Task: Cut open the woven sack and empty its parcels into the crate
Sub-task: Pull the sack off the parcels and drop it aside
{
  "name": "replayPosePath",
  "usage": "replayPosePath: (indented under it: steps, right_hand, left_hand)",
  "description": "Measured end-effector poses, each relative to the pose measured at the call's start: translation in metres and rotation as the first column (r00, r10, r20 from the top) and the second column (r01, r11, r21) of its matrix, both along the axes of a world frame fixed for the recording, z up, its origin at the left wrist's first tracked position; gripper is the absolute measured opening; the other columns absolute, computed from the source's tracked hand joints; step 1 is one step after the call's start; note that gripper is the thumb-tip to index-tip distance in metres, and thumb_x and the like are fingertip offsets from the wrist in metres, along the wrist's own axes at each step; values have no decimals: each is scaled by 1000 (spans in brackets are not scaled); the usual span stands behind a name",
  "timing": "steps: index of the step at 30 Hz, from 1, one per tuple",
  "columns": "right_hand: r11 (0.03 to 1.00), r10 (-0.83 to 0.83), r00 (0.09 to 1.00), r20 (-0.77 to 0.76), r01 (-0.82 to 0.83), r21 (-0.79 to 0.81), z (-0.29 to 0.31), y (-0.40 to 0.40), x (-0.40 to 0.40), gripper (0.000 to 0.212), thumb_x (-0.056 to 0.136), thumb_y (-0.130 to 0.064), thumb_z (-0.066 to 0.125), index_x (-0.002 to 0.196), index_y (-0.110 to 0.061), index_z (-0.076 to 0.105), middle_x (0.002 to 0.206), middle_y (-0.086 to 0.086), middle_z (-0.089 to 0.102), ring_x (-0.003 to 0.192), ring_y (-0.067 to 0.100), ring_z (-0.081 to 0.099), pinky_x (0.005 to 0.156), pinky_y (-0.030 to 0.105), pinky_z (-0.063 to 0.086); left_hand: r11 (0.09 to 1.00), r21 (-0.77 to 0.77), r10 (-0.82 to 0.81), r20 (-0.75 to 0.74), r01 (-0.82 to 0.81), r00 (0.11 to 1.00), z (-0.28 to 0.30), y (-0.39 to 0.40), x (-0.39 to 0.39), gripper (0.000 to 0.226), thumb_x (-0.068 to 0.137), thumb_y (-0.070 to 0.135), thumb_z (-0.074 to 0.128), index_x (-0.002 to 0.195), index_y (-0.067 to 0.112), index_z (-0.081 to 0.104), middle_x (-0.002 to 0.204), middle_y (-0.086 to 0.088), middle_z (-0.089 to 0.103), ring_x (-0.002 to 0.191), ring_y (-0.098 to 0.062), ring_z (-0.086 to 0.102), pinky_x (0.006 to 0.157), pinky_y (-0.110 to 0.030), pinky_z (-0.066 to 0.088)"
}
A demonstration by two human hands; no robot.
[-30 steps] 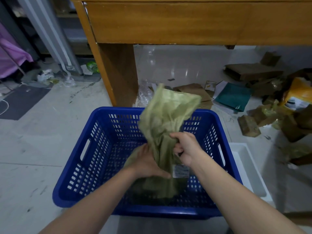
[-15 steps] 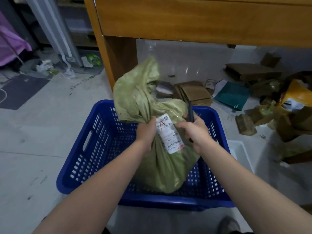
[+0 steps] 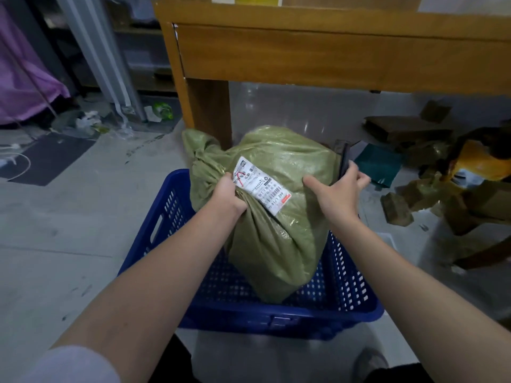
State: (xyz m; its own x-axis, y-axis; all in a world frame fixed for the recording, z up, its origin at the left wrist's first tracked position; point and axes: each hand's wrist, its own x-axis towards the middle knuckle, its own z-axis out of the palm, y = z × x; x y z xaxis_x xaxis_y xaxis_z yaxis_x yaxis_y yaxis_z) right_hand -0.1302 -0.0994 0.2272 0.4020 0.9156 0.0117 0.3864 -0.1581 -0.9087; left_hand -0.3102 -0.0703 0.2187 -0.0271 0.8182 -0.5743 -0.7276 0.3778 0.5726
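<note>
A bulging green woven sack [image 3: 290, 161] with a white shipping label [image 3: 260, 186] stands tilted in the blue slotted crate [image 3: 276, 319]. Its lower end rests on the crate floor and its full part rises above the far rim. My left hand [image 3: 228, 194] grips the sack's tied neck just left of the label. My right hand [image 3: 337, 192] presses on the sack's right side, thumb spread, and holds a thin dark cutter [image 3: 344, 158] that points up. No parcels are visible in the crate.
A wooden table leg [image 3: 207, 111] stands right behind the crate. Cardboard scraps [image 3: 398, 208], a teal packet [image 3: 378, 164] and a yellow parcel [image 3: 481, 161] litter the floor at right. A white tray [image 3: 387, 239] lies beside the crate. My shoe [image 3: 370, 360] is below.
The sack has been lifted and turned so its label faces up and its full part leans away. My left hand moved to the tied neck, my right hand to the sack's right side.
</note>
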Motion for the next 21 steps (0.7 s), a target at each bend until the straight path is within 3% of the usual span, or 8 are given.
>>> replayPosePath:
  steps: [4,6,8,11,13,15,19,21]
  right_hand:
    - [995,-13,971,-237,-11,-98,-12,-11,26,96,66,-54,79,145,-16,38,142,6,45,124,24,51,97,38,46]
    - [989,7,916,-401,-65,-130,-14,-16,32,69,74,-52,74,130,-16,55,112,-1,62,94,15,61,72,25,49]
    - [973,-27,859,-511,-94,-210,-11,-16,36,46,78,-58,68,101,-19,62,80,-5,58,62,9,51,49,20,40]
    - [947,-60,800,-597,-144,-288,-7,-5,41,48,71,-68,66,88,-23,63,68,-6,51,49,7,39,36,18,33]
    - [944,-64,792,-608,-150,-294,-4,4,43,50,68,-72,66,84,-25,62,64,-6,47,48,7,34,36,17,30]
    - [954,-77,778,-624,-126,-274,-6,12,43,47,71,-70,65,81,-25,60,60,-7,45,49,7,34,37,19,30]
    - [962,-172,703,-690,-31,-271,-18,24,45,32,79,-50,68,75,-20,58,62,-4,47,51,8,38,48,22,35]
    - [956,-171,682,-711,-60,-287,-23,25,48,31,85,-42,65,66,-21,53,56,-5,44,46,7,33,41,20,31]
  left_hand:
    - [998,32,54,82,-57,995,-1,2,-9,43,107,16,21,99,0,60,142,-27,51,132,-39,48,104,-57,36]
    - [996,45,69,104,-74,992,3,0,-9,42,107,16,22,101,0,60,143,-26,50,134,-38,47,104,-56,36]
    - [996,79,37,148,-49,988,11,-6,-5,41,108,18,25,108,-3,61,141,-26,50,136,-39,44,107,-56,33]
    - [992,128,-46,196,21,979,19,-12,-1,43,107,24,28,113,-4,59,147,-26,44,138,-40,40,106,-57,32]
    - [990,133,-62,190,37,980,20,-11,-2,42,107,25,29,108,-4,60,147,-26,44,138,-40,40,102,-56,34]
    - [991,132,-58,205,32,977,22,-8,-4,43,107,26,29,122,-3,57,146,-25,44,139,-40,38,103,-56,33]
    - [988,150,-79,244,42,967,23,-6,-7,42,106,28,31,108,-3,60,148,-25,43,139,-38,38,110,-54,29]
    - [987,157,-64,258,24,964,25,-7,-8,42,106,28,32,112,-3,60,150,-25,42,140,-38,38,111,-54,28]
